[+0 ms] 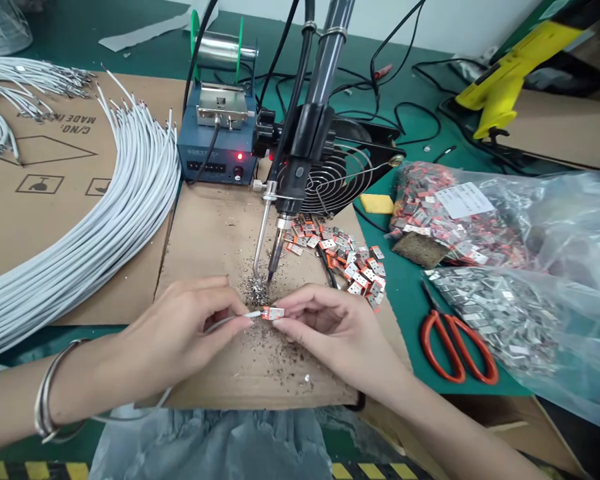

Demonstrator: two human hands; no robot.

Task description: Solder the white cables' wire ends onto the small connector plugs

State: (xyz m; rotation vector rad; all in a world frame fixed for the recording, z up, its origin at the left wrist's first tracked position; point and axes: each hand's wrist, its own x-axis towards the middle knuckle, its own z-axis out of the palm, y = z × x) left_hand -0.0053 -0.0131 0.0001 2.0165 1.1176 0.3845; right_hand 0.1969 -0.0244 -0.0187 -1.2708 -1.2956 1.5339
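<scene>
Between thumb and fingers, my left hand (200, 323) pinches a white cable (251, 314) close to its end. My right hand (330, 323) is closed on a small USB connector (274, 313) with an orange insert and metal shell. The cable end meets the connector's orange side; whether they are joined I cannot tell. Just above them a soldering iron (280, 240) points downward on its stand, its tip apart from the connector. Beside the iron, a thin bent metal tube (261, 240) ends near a patch of solder bits.
A bundle of white cables (145, 180) lies at left on cardboard. Loose USB connectors (355, 263) are heaped right of the iron. Behind stand a blue soldering station (217, 150), a solder spool (217, 53) and a fan (337, 177). Red-handled scissors (455, 343) lie near bagged connectors (450, 213).
</scene>
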